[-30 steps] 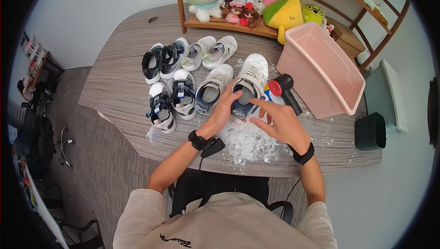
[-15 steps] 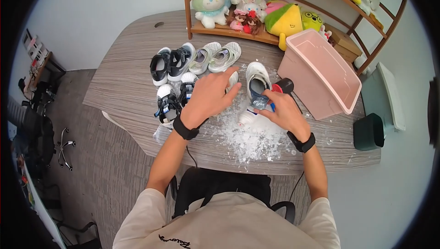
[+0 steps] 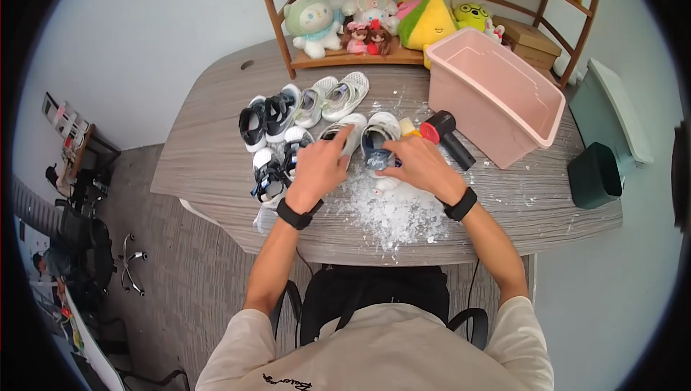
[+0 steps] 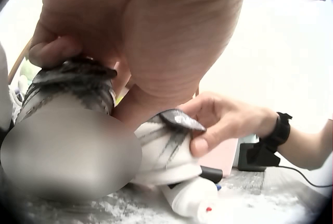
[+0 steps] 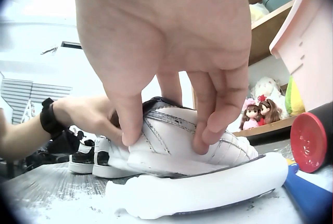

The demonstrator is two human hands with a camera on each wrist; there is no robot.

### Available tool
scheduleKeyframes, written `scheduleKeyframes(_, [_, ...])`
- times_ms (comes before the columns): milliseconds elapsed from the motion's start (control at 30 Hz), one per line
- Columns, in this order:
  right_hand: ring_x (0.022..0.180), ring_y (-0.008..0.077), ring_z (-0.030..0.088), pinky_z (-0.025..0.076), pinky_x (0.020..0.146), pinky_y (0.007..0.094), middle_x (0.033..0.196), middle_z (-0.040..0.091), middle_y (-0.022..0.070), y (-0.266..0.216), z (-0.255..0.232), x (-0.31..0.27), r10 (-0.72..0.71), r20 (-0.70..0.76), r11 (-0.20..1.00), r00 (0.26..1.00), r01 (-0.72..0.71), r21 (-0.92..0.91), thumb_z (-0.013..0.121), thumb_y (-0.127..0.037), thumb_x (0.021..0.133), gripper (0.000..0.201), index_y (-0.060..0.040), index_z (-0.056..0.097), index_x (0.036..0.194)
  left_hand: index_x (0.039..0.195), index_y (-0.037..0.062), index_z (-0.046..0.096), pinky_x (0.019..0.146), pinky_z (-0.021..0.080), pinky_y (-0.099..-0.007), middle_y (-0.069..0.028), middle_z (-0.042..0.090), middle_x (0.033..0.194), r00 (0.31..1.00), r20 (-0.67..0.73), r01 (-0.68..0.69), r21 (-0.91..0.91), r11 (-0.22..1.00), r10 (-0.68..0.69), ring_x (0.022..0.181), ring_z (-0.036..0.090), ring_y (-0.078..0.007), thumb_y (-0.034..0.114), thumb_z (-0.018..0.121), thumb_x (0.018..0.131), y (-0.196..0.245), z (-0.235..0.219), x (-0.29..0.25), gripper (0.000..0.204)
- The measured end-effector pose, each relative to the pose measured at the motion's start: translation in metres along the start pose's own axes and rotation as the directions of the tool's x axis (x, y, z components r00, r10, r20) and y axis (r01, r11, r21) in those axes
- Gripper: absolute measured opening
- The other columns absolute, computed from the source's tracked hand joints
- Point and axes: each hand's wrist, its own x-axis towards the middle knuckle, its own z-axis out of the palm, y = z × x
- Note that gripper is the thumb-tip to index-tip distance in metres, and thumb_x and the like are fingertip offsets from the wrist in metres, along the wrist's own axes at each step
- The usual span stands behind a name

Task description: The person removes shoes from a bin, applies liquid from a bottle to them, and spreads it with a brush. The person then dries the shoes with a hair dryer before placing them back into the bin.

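Observation:
Two white sneakers with dark blue heel linings stand side by side mid-table in the head view. My right hand (image 3: 425, 168) pinches the heel of the right sneaker (image 3: 381, 125), its thumb and fingers on either side of the collar (image 5: 161, 104). Over the left sneaker (image 3: 353, 123) lies my left hand (image 3: 318, 168); the left wrist view shows its fingers and thumb round the dark collar (image 4: 73, 75). That shoe's heel is hidden from above. Below the right sneaker lies a white tube (image 4: 192, 195) with a red mark on its end.
White flakes (image 3: 403, 222) cover the table front. Black-and-white shoes (image 3: 270, 171), black shoes (image 3: 281, 110) and pale sandals (image 3: 345, 96) stand left and behind. A black tool with a red end (image 3: 446, 135), pink bin (image 3: 497, 96) and dark green container (image 3: 594, 175) are rightward. Plush toys (image 3: 313, 24) fill the shelf.
My left hand left the right sneaker and moved left onto the other one. My right hand took the right sneaker's heel and has shifted that shoe. The head view has also shifted.

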Motion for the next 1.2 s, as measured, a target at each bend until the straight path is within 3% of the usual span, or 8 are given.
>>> scheduleKeyframes(67, [0.083,0.0391,0.067,0.052,0.073,0.0457,0.083,0.069,0.0209,0.003,0.004,0.001,-0.06,0.003,0.998,0.998,0.06,-0.016,0.084,-0.035,0.075,0.048,-0.0011,0.071,0.106,0.142,0.0175,0.05,0.061,0.051,-0.0502,-0.0181,0.068,0.074,1.0,-0.004,0.018,-0.009,1.0,-0.018,0.07,0.067,-0.0409,0.015,0.071,0.081,0.005,-0.018,0.005,0.065])
scheduleKeyframes(133, [0.081,0.0403,0.068,0.052,0.072,0.0466,0.079,0.069,0.0222,0.005,0.013,0.004,-0.067,-0.024,0.996,0.997,0.069,0.054,0.084,-0.03,0.074,0.043,0.0,0.073,0.102,0.142,0.0173,0.051,0.06,0.051,-0.0476,-0.0177,0.068,0.074,0.981,-0.19,0.032,-0.044,0.999,-0.04,0.07,0.067,-0.0394,0.015,0.07,0.083,0.01,-0.032,0.005,0.062])
scheduleKeyframes(267, [0.077,0.0407,0.068,0.054,0.071,0.0468,0.075,0.067,0.0238,-0.003,0.032,0.02,-0.072,0.033,0.997,0.997,0.072,-0.003,0.081,-0.02,0.074,0.03,0.0011,0.073,0.094,0.14,0.0155,0.054,0.066,0.053,-0.0419,-0.0197,0.072,0.085,0.942,-0.329,0.052,-0.051,0.997,-0.066,0.08,0.071,-0.0368,0.014,0.07,0.086,0.018,-0.053,0.002,0.056])
scheduleKeyframes(667, [0.085,0.04,0.069,0.056,0.077,0.048,0.082,0.07,0.0211,-0.039,0.061,0.027,-0.236,0.187,0.964,0.954,0.205,0.171,0.075,-0.015,0.078,0.027,0.0001,0.072,0.1,0.132,0.0155,0.062,0.071,0.054,-0.04,-0.023,0.072,0.089,0.937,-0.298,0.102,-0.26,0.96,-0.18,0.084,0.072,-0.0371,0.017,0.072,0.087,0.03,-0.058,-0.004,0.047])
scheduleKeyframes(767, [0.091,0.0395,0.068,0.054,0.081,0.049,0.091,0.069,0.0207,-0.04,0.069,0.019,-0.386,0.107,0.912,0.916,0.362,0.193,0.075,-0.016,0.08,0.04,-0.0021,0.065,0.116,0.129,0.0148,0.065,0.072,0.054,-0.0403,-0.0232,0.072,0.091,0.948,-0.3,0.011,-0.313,0.95,-0.109,0.086,0.072,-0.0374,0.018,0.072,0.087,0.033,-0.049,0.0,0.042])
scheduleKeyframes(900, [0.095,0.0387,0.067,0.054,0.081,0.0479,0.098,0.068,0.0175,-0.01,0.04,0.002,-0.363,-0.034,0.897,0.931,0.359,0.26,0.075,-0.022,0.084,0.036,-0.0032,0.066,0.113,0.123,0.0089,0.068,0.076,0.054,-0.0347,-0.0198,0.074,0.098,0.946,-0.317,-0.051,-0.348,0.936,-0.066,0.091,0.073,-0.0318,0.015,0.073,0.088,0.042,-0.038,0.004,0.036])
scheduleKeyframes(1033, [0.084,0.0302,0.07,0.055,0.078,0.0361,0.095,0.072,0.0176,0.034,-0.016,-0.012,-0.1,0.005,0.921,0.995,0.091,0.38,0.075,-0.018,0.086,0.03,-0.0009,0.068,0.11,0.113,0.0124,0.072,0.065,0.053,-0.0392,-0.0159,0.074,0.089,0.947,-0.31,-0.03,-0.345,0.938,-0.084,0.077,0.071,-0.0339,0.017,0.07,0.09,0.058,-0.017,0.009,0.024])
scheduleKeyframes(1200, [0.076,0.0207,0.069,0.054,0.073,0.0315,0.083,0.071,0.0118,0.075,-0.039,-0.038,0.13,0.097,0.926,0.987,-0.156,0.344,0.074,-0.014,0.087,0.027,0.0003,0.068,0.109,0.097,0.0104,0.076,0.062,0.052,-0.0378,-0.0111,0.073,0.087,0.919,-0.385,-0.106,-0.44,0.892,-0.081,0.073,0.069,-0.0332,0.015,0.068,0.09,0.078,0.03,0.004,0.011])
